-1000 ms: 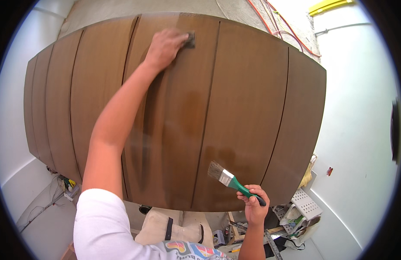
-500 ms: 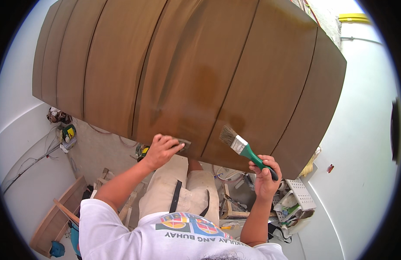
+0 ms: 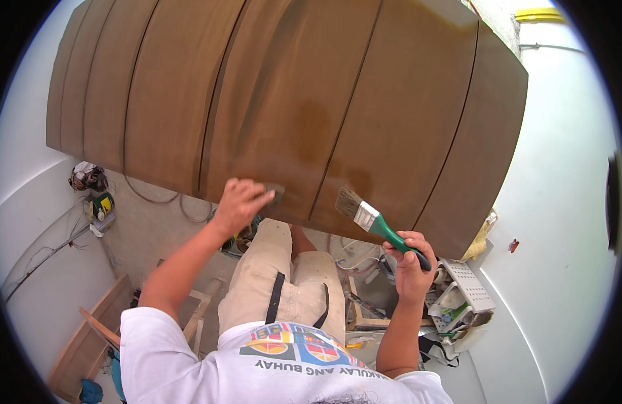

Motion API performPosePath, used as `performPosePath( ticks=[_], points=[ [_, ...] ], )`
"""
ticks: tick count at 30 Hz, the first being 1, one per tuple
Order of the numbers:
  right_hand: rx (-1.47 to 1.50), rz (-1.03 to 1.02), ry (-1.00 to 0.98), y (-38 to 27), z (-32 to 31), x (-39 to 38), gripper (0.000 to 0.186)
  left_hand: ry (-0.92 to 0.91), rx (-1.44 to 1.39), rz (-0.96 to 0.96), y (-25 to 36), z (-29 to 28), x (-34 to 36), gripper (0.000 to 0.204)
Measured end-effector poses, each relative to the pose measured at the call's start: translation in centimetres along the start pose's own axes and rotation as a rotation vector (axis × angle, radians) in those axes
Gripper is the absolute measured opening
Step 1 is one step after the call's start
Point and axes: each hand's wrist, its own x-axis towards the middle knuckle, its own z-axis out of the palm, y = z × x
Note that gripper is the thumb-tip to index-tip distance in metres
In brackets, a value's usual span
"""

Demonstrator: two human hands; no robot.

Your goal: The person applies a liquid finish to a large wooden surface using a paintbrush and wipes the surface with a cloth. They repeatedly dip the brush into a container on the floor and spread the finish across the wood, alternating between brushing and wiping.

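Note:
A large brown wooden panel [image 3: 391, 101] with dark lengthwise grooves spreads out before me; parts of its surface look glossy. My left hand [image 3: 242, 202] is at its near edge, fingers closed on a small dark flat piece [image 3: 274, 194] that looks like folded sandpaper. The piece is over or against the wood; blur hides whether it touches. In my right hand [image 3: 413, 266] is a paintbrush [image 3: 385, 231] with a green and black handle, a metal ferrule and grey-brown bristles. Its bristles point up and left, over the panel's near edge.
Wooden frame pieces [image 3: 200, 310] are on the floor at lower left. A white perforated rack [image 3: 467, 286] with assorted items stands at right, near a hose or cord [image 3: 356, 261]. Cans [image 3: 101, 207] and tangled wires sit along the left wall. White walls flank both sides.
My left hand has moved up and to the left along the panel's near edge with the dark piece. The paintbrush stays in my right hand, nearly in the same place. The view has shifted slightly.

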Motion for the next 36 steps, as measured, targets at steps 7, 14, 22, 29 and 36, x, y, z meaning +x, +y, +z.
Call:
performPosePath(
  ticks=[7,14,22,29,36],
  points=[
    [0.041,0.005,0.036,-0.3,0.2,0.3,0.031,-0.023,0.067,0.027,-1.1,-2.4,2.1,0.04],
    [0.025,-0.003,0.068,-1.2,1.1,1.1,0.031,0.327,0.212,0.113,-12.8,-5.9,25.1,0.031],
    [0.011,-0.028,0.059,-1.1,2.1,2.5,0.03,0.467,0.32,0.029,-25.8,-9.2,44.3,0.029],
    [0.021,0.002,0.025,-0.1,1.6,2.4,0.03,0.378,0.271,-0.031,-24.2,-9.9,43.3,0.023],
    [0.038,-0.043,0.001,0.0,1.0,2.6,0.032,0.33,0.149,-0.005,-12.9,-3.7,19.8,0.032]
  ],
)
